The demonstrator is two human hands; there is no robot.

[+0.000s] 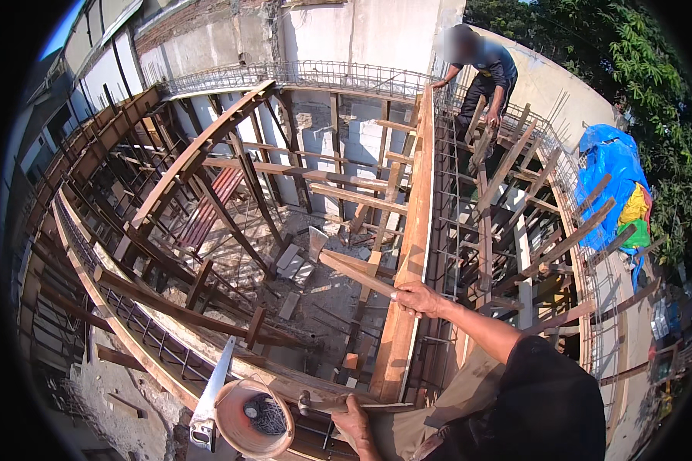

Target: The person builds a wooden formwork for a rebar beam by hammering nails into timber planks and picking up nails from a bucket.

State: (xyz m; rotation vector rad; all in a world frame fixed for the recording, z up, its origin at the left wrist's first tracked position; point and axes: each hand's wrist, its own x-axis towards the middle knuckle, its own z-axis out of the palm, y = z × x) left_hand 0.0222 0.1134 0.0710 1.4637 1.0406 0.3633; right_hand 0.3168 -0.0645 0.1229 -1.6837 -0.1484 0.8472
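Left hand (351, 424) has fingers wrapped round a hammer (323, 406), right hand (423, 299)'s pinching a wooden batten (357, 272) over the formwork board (420, 207).

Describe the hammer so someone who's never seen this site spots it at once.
Follow the long, broad, light-brown wooden beam down the centre to its lower end. Just below and left, the bare left hand holds the wooden-handled hammer. Its stubby head sits leftmost, unlike the flat silver-bladed handsaw beyond the round orange-tan bucket.
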